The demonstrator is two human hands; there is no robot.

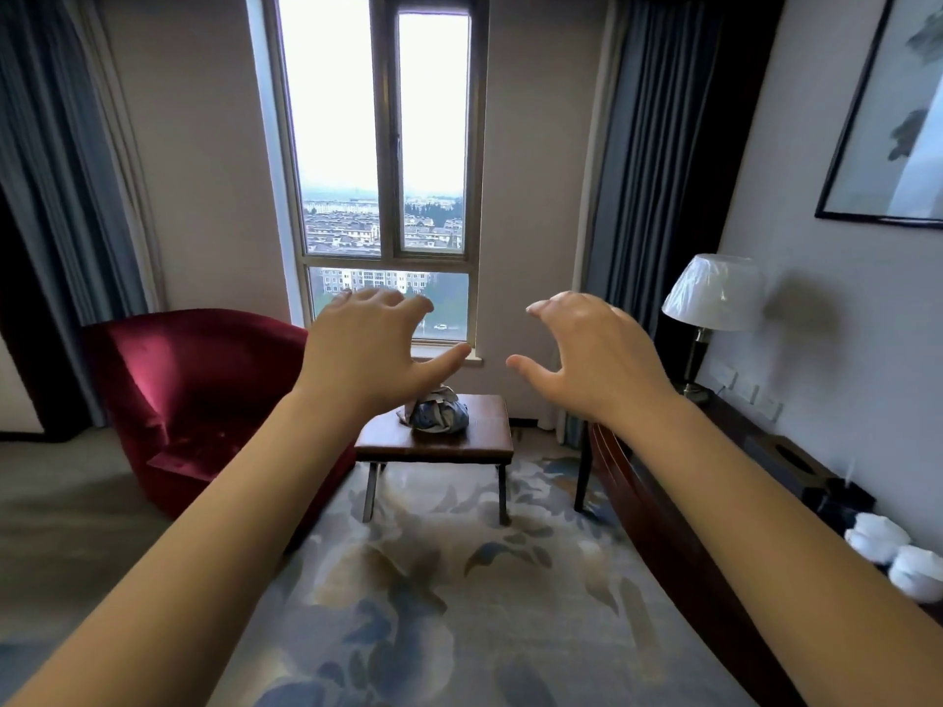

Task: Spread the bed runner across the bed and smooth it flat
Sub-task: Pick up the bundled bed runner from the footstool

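Note:
A crumpled blue-and-white patterned cloth bundle [439,413], possibly the bed runner, lies on a small wooden side table [433,446] under the window. Both my arms stretch forward at chest height, well above and in front of the table. My left hand [367,359] and my right hand [592,359] hang palm down. Their fingers are spread and half bent, their thumbs point toward each other, and they hold nothing. My left thumb overlaps the top of the bundle in the view without touching it. No bed is in view.
A red velvet armchair [204,390] stands left of the table. A dark wooden desk [663,528] runs along the right wall with a lamp [712,293], a tissue box [786,454] and white cups [898,553]. Floral carpet [459,579] covers the floor between.

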